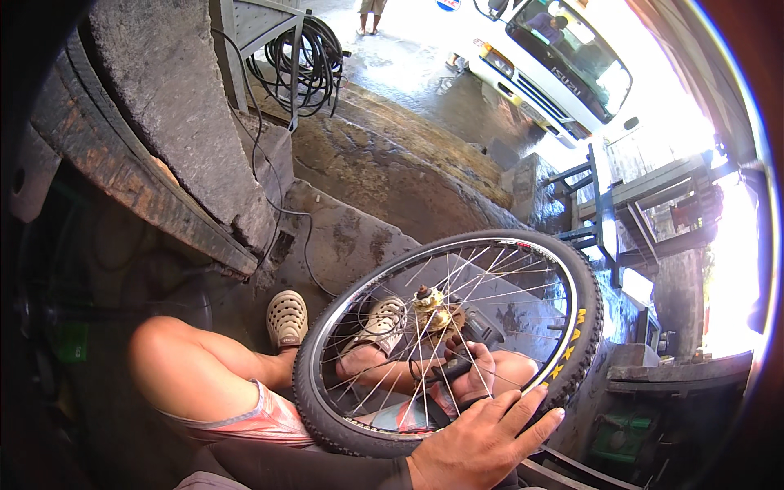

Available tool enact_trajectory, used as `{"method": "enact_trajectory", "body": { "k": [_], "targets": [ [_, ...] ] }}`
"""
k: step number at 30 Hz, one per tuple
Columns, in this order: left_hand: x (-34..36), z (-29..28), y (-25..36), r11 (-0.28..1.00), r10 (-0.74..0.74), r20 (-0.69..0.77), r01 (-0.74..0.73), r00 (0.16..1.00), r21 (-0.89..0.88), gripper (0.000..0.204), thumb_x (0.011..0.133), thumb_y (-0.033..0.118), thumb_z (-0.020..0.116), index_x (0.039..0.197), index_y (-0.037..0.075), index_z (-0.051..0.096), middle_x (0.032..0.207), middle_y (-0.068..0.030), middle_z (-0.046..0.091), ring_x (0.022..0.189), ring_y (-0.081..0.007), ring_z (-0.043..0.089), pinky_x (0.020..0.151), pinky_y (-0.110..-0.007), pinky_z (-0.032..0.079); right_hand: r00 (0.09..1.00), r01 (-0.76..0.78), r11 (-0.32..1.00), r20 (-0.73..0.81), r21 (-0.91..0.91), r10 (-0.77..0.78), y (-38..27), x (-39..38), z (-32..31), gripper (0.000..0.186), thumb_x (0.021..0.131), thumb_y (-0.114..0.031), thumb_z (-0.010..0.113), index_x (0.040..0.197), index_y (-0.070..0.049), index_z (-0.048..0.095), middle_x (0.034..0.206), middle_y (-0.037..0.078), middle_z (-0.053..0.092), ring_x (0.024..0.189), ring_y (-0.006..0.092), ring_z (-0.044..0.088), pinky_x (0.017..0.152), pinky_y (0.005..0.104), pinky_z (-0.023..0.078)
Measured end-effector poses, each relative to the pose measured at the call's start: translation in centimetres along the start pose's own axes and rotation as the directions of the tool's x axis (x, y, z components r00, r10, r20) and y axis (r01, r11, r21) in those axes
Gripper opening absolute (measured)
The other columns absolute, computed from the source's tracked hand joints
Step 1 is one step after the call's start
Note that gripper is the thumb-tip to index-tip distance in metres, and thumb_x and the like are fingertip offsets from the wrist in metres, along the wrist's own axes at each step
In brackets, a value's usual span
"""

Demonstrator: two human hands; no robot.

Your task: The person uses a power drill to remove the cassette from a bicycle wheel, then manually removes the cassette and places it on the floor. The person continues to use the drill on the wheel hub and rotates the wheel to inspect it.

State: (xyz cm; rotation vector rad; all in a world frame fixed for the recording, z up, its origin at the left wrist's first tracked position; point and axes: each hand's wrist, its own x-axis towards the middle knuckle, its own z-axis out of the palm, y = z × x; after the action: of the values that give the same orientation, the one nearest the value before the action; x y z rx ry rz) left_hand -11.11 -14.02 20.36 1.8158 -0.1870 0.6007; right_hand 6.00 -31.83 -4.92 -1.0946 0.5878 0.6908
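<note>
A spoked bicycle wheel [581, 302] with a black knobby tyre lies tilted across my lap, its hub and sprocket [433, 306] facing up. My left hand [482, 437], in a black sleeve, grips the near right tyre and rim, fingertips over them, thumb hidden. Behind the spokes my right hand [478, 371] is closed on a black tool [441, 376], partly hidden, its kind unclear. My bare knee [163, 343] and beige clogs [286, 318] show around and through the wheel.
Concrete steps [384, 171] lead toward a white truck [523, 90] and a standing person [371, 12]. A coiled black hose [298, 61] hangs at upper left above a loose cable. A timber beam [143, 180] borders the left; a dark metal frame [600, 204] and wooden structures stand right.
</note>
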Motion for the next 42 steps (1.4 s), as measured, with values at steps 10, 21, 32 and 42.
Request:
{"method": "enact_trajectory", "body": {
  "k": [10,21,32,42],
  "targets": [
    [0.2,-0.2,0.1,1.000,-0.012,0.028,0.012,1.000,0.009,0.048,0.098,0.009,0.063,0.145,0.003,0.063,0.152,-0.0254,0.056,0.138,-0.0415,0.058,0.111,-0.050,0.052,0.999,-0.039,0.999,0.007,0.007,0.039,-0.4,-0.8,0.8,0.028,0.093,-0.017,0.068,0.115,0.000,0.073,0.101,0.015,0.075,0.084,0.0314,0.070,0.081,0.0444,0.061],
    [0.4,-0.2,0.0,1.000,-0.010,0.029,0.010,1.000,0.000,0.049,0.097,0.007,0.062,0.146,0.003,0.063,0.152,-0.0245,0.056,0.138,-0.0405,0.059,0.112,-0.050,0.051,0.995,-0.101,0.994,-0.002,0.032,0.101,-0.6,-0.9,0.5,0.032,0.093,-0.025,0.071,0.111,0.002,0.070,0.095,0.018,0.076,0.086,0.0347,0.073,0.083,0.0501,0.061],
    [0.5,-0.6,0.3,1.000,-0.025,0.048,0.025,0.999,0.016,0.048,0.098,0.006,0.062,0.146,0.003,0.063,0.155,-0.0246,0.055,0.138,-0.0408,0.059,0.113,-0.051,0.050,0.996,-0.089,0.995,0.015,-0.052,0.090,-0.9,-1.5,1.8,0.027,0.094,-0.022,0.070,0.112,-0.003,0.073,0.100,0.014,0.073,0.092,0.0327,0.070,0.085,0.0525,0.060],
    [0.4,-0.3,0.1,1.000,-0.013,0.052,0.012,0.999,0.010,0.048,0.099,0.007,0.062,0.147,0.002,0.063,0.154,-0.0246,0.056,0.139,-0.0403,0.058,0.114,-0.051,0.050,0.998,-0.027,0.998,-0.054,-0.049,0.024,-0.2,-0.5,0.6,0.032,0.091,-0.020,0.067,0.110,0.004,0.073,0.100,0.019,0.077,0.087,0.0333,0.070,0.086,0.0475,0.060]
  ]
}}
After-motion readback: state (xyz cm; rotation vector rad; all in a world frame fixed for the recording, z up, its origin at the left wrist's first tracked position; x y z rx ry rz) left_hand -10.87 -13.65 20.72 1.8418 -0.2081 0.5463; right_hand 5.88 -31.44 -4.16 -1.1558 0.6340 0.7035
